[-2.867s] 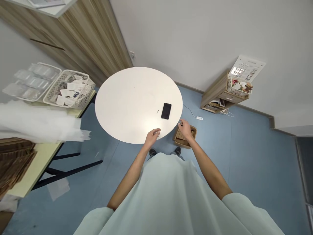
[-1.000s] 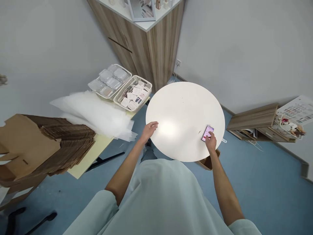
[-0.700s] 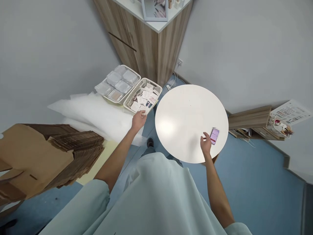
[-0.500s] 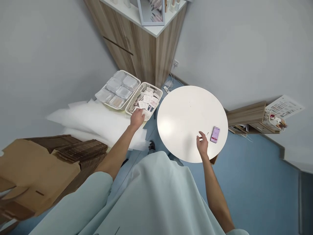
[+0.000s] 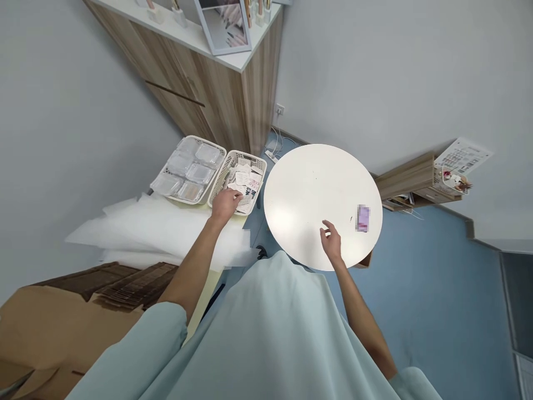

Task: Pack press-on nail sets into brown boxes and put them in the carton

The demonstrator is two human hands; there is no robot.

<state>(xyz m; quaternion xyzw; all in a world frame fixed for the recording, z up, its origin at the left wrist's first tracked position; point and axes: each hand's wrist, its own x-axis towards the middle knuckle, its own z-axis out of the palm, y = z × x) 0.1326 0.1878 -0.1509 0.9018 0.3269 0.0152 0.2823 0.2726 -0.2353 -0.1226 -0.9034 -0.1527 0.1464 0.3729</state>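
White cards [image 5: 241, 178] just ahead of the left hand [image 5: 225, 206]

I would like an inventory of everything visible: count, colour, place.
Phone: one, screen purple, on round table
Round table: one, white, middle
Larger baskets: two, white, left, holding cards and clear containers
Thin sheets: several, white, left
Cardboard stack: one, brown, lower left
Side table: one, yellowish, under sheets
Cabinet: one, brown, upper left
Picture frame: one, grey, on cabinet
Shelf unit: one, brown, right
Small basket: one, white, on shelf unit
Poster: one, white, behind small basket
Socket: one, white, wall
Power strip: one, white, floor
Box: one, brown, below round table
Shoe: one, dark, floor
Left hand: one, bare, over cards
Right hand: one, bare, over table
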